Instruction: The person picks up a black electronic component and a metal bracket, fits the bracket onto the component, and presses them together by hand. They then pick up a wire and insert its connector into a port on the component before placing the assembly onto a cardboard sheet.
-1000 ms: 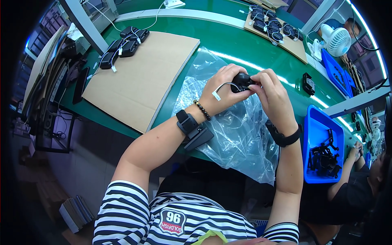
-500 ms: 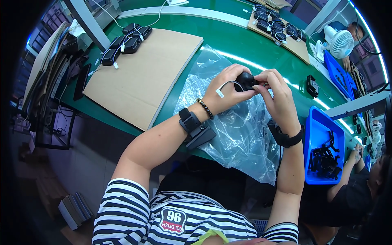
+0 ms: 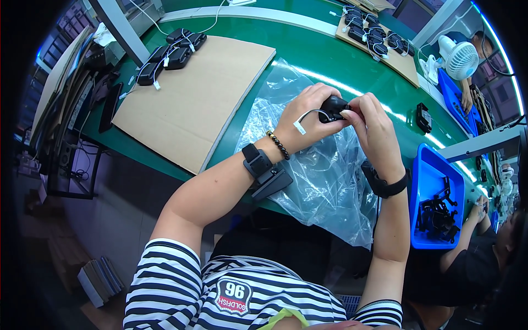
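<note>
Over a clear plastic bag [image 3: 330, 181] on the green bench, my left hand [image 3: 305, 118] is closed round a small black plastic housing [image 3: 333, 105]. A short cable with a white connector [image 3: 299, 127] trails from the housing across the back of that hand. My right hand [image 3: 374, 121] meets the housing's right side, thumb and fingers pinched at its edge. What those right fingertips grip is covered by the fingers and too small to make out.
Brown cardboard [image 3: 192, 99] lies left, several black cabled units [image 3: 179, 55] at its far corner. A blue bin [image 3: 416, 203] of black parts stands right, beyond it a co-worker [image 3: 473, 269]. One black part [image 3: 423, 117] lies far right. A white fan [image 3: 459, 58] stands at the back.
The black housing has turned slightly in my left hand, and its connector hangs a bit lower. My right fingertips have shifted a little along its edge.
</note>
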The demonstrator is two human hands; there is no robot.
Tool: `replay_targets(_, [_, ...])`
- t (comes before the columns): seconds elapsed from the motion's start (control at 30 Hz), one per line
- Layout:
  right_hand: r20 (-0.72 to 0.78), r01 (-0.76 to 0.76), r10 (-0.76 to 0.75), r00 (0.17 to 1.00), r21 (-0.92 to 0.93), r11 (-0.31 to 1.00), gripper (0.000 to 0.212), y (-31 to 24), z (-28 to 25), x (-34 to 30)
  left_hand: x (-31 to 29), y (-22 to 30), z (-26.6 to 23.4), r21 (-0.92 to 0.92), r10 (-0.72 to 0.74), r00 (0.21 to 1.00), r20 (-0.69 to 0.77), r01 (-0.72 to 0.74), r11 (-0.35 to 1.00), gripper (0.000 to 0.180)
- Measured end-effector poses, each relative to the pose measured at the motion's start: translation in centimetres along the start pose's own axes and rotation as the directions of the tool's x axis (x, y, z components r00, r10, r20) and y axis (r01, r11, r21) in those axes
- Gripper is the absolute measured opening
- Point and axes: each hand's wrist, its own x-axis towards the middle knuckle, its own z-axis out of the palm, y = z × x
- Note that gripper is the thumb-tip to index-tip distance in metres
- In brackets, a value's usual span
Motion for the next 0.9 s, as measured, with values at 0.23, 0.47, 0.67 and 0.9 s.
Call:
replay_targets(0.23, [0.004, -0.047, 0.047, 0.999, -0.052, 0.998, 0.021, 0.0, 0.7, 0.0, -0.2, 0.0, 0.2, 0.013, 0.043, 0.999, -0.010, -0.043, 0.999, 0.047])
replay_targets(0.47, [-0.005, -0.071, 0.072, 0.997, -0.155, 0.985, 0.027, 0.2, 1.2, -0.2, -0.3, 0.2, 0.1, 0.020, 0.034, 0.999, -0.012, -0.033, 0.999, 0.048])
replay_targets(0.67, [-0.008, -0.084, 0.084, 0.996, -0.137, 0.987, 0.033, 0.6, 1.3, -0.3, -0.3, 0.5, 0.2, 0.022, 0.063, 0.998, 0.004, -0.064, 0.998, 0.048])
replay_targets(0.9, [-0.004, -0.101, 0.103, 0.995, -0.219, 0.971, 0.040, 0.7, 1.5, -0.4, -0.5, 0.5, 0.4, -0.005, 0.046, 0.999, 0.013, -0.046, 0.999, 0.047])
